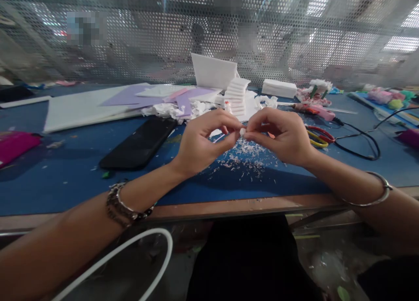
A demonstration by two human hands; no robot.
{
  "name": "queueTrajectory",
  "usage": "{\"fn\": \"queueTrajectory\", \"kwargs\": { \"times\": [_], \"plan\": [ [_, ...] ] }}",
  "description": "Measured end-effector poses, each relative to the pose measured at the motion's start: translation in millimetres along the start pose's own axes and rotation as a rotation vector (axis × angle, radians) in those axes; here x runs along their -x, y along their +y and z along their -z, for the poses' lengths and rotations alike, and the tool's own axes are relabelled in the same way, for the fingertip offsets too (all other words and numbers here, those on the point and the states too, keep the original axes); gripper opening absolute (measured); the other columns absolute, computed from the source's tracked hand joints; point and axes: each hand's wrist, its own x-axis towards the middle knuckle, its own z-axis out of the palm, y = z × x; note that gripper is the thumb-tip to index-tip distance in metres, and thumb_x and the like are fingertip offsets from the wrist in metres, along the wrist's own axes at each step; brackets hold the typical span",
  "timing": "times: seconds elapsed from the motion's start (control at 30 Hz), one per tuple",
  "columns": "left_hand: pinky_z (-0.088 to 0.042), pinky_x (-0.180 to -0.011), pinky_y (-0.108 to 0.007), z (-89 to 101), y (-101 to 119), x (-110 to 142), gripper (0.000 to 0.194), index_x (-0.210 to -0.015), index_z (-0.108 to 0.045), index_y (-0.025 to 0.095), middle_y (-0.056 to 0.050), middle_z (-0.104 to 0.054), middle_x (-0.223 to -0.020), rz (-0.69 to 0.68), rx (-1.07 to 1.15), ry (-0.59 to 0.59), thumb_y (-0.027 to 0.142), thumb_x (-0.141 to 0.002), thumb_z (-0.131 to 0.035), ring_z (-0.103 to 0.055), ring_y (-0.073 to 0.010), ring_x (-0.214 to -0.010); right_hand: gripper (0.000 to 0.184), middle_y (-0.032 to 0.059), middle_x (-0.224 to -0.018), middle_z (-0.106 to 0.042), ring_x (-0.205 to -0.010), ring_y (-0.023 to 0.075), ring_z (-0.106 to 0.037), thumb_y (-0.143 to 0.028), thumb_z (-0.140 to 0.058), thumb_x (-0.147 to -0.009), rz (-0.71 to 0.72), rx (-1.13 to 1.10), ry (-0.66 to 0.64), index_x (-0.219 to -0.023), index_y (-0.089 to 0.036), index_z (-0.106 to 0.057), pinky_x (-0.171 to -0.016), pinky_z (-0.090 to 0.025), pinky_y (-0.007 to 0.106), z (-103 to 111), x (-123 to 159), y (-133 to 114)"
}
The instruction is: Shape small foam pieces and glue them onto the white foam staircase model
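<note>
Between my fingertips is a small white piece [242,132], rounded and too small to name more closely. My left hand [207,137] pinches at its left side, thumb and forefinger together. From the other side my right hand [279,133] has thumb and forefinger closed on the same piece. Both hands are raised over the blue tabletop. Beneath them lies a scatter of fine white and pinkish shavings [247,159]. A black phone [140,144] lies to the left of my left hand. Scissors or pliers with red and yellow handles [319,136] lie beside my right wrist.
White foam-like sheets [81,109] and purple sheets [127,95] lie behind the phone. Stacked white strips [236,94] and an upright white board [214,72] stand behind my hands. A pink tool [322,112] has a black cable [366,139]. A perforated metal screen [147,48] closes off the back.
</note>
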Motion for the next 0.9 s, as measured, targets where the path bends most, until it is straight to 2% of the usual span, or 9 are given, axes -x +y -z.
{"fn": "queueTrajectory", "kwargs": {
  "times": [0.17,0.3,0.43,0.67,0.8,0.9],
  "plan": [
    [-0.047,-0.063,-0.024,0.7,1.6,0.5,0.007,-0.079,-0.064,0.019,-0.003,-0.064,-0.079,0.013,-0.02,-0.017,0.022,-0.073,-0.064,-0.058,-0.0119,-0.073,0.013,-0.0036,-0.066,-0.056,-0.06,0.0021,-0.053,-0.023,-0.063,-0.073,-0.085,-0.121,0.024,-0.073,-0.013,-0.055,-0.056,-0.046,0.012,-1.4,0.1,2.9],
    [-0.046,-0.064,-0.023,1.5,1.4,-0.1,0.005,-0.079,-0.063,0.021,-0.001,-0.064,-0.077,-0.019,-0.058,-0.013,0.021,-0.075,-0.063,-0.057,-0.011,-0.072,0.018,-0.0039,-0.062,-0.055,-0.056,0.0022,-0.055,-0.028,-0.063,-0.074,-0.164,-0.232,-0.021,-0.075,-0.013,-0.053,-0.052,-0.046,0.012,-3.4,0.0,2.0],
    [-0.046,-0.061,-0.022,1.2,2.2,-1.3,0.003,-0.075,-0.06,0.018,-0.001,-0.061,-0.072,0.042,-0.05,-0.054,0.02,-0.075,-0.061,-0.054,-0.0098,-0.067,0.018,-0.0034,-0.064,-0.055,-0.058,0.0023,-0.056,-0.029,-0.06,-0.077,-0.185,-0.252,-0.085,-0.08,-0.013,-0.051,-0.054,-0.047,0.012,-2.9,-0.3,2.7],
    [-0.046,-0.055,-0.018,0.1,-2.4,-2.8,0.007,-0.073,-0.061,0.016,0.0,-0.059,-0.065,0.236,0.103,-0.033,0.023,-0.073,-0.062,-0.052,-0.0074,-0.06,0.018,0.0005,-0.081,-0.058,-0.073,0.0052,-0.055,-0.02,-0.055,-0.079,0.029,0.033,-0.142,-0.094,-0.012,-0.055,-0.066,-0.049,0.017,8.9,-3.1,5.2],
    [-0.046,-0.057,-0.019,1.4,-4.3,-2.6,0.012,-0.073,-0.062,0.015,0.0,-0.061,-0.065,0.301,0.109,-0.089,0.028,-0.073,-0.062,-0.053,-0.0079,-0.06,0.013,0.0029,-0.081,-0.064,-0.074,0.007,-0.057,-0.015,-0.053,-0.08,0.202,0.208,-0.218,-0.09,-0.011,-0.061,-0.07,-0.047,0.021,14.6,-6.8,4.5],
    [-0.045,-0.058,-0.02,1.6,-3.7,-2.7,0.015,-0.073,-0.062,0.015,-0.001,-0.061,-0.066,0.354,0.132,-0.108,0.03,-0.073,-0.062,-0.054,-0.0089,-0.062,0.013,0.0029,-0.08,-0.065,-0.074,0.0076,-0.057,-0.014,-0.052,-0.081,0.26,0.276,-0.216,-0.088,-0.012,-0.062,-0.07,-0.046,0.022,16.2,-8.2,3.4]
  ]
}}
